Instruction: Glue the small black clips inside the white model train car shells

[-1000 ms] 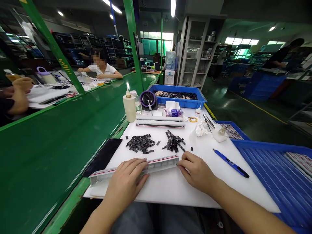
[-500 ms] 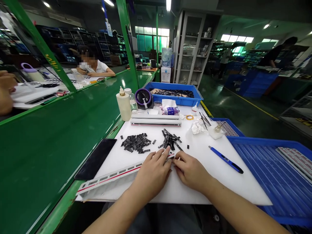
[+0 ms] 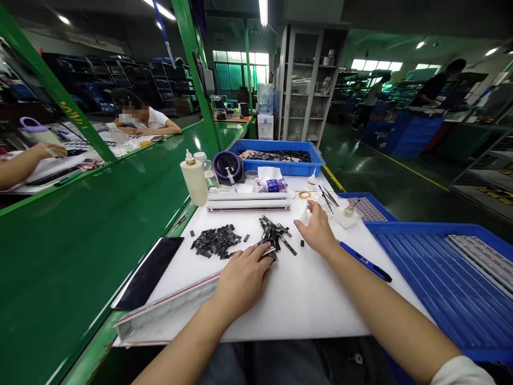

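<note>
**Two hands, one red-striped channel (image 3: 168,310)**

Got it slanting across one white board (image 3: 312,305), far end gripped under the left hand (image 3: 242,275), fingers snug together over the top. Got the right hand (image 3: 318,235) empty, thumb wide of the fingers, wrist just beside one blue pen (image 3: 366,261). Also got two heaps of black pieces (image 3: 216,240).

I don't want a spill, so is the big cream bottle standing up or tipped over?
Upright: the cream bottle stands beside the clear jar, with its nozzle pointing up.
</note>
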Demonstrator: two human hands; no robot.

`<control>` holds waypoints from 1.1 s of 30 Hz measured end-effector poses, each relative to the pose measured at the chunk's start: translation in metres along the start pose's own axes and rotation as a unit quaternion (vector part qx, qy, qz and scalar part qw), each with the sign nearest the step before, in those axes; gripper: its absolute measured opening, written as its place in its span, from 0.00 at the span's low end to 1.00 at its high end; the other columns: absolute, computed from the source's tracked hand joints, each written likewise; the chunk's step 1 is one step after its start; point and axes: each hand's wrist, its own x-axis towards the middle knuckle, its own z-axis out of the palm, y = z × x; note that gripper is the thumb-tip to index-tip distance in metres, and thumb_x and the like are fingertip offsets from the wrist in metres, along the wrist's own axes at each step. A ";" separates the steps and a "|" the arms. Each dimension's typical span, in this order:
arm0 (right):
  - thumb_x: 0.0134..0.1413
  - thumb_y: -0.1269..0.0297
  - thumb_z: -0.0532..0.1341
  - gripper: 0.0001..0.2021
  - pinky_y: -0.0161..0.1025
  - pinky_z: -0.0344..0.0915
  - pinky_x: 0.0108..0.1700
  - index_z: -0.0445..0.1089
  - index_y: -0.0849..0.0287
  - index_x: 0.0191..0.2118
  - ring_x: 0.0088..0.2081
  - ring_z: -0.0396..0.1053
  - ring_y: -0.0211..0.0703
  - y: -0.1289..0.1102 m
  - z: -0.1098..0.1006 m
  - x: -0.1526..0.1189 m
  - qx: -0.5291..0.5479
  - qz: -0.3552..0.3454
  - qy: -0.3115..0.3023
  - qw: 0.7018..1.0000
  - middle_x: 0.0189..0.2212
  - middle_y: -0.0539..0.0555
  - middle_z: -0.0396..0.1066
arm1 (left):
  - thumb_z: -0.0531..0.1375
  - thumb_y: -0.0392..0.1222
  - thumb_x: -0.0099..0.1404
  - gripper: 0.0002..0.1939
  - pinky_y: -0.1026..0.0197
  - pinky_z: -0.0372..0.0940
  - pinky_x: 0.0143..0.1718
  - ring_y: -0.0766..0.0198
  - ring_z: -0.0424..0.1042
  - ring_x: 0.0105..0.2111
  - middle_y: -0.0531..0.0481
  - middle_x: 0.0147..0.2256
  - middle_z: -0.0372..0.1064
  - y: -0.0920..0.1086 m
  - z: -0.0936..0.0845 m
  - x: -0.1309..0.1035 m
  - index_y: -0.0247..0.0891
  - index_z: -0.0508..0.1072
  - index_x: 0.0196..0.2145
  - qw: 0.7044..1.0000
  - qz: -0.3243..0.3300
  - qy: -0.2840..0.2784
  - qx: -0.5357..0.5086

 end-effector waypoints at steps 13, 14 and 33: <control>0.59 0.55 0.60 0.30 0.44 0.67 0.50 0.56 0.57 0.65 0.43 0.71 0.44 -0.013 -0.022 -0.006 0.197 -0.022 -0.093 0.976 0.44 0.55 0.75 | 0.54 0.37 0.69 0.14 0.46 0.67 0.50 0.51 0.69 0.54 0.49 0.60 0.65 -0.001 0.002 0.001 0.45 0.75 0.49 0.999 -0.021 -0.010 -0.030; 0.58 0.53 0.61 0.34 0.43 0.68 0.47 0.53 0.56 0.67 0.41 0.72 0.42 -0.019 -0.026 -0.011 0.274 -0.023 -0.113 0.955 0.41 0.53 0.75 | 0.53 0.36 0.70 0.15 0.45 0.67 0.50 0.50 0.69 0.54 0.49 0.60 0.65 0.000 0.002 0.001 0.45 0.75 0.49 0.999 -0.022 -0.014 -0.030; 0.57 0.49 0.63 0.15 0.32 0.48 0.19 0.70 0.57 0.30 0.17 0.49 0.31 -0.040 -0.021 -0.055 0.476 0.003 -0.087 0.875 0.16 0.44 0.54 | 0.52 0.40 0.72 0.14 0.45 0.67 0.52 0.53 0.69 0.54 0.52 0.62 0.63 0.004 0.001 0.006 0.47 0.75 0.48 0.997 -0.055 -0.043 -0.038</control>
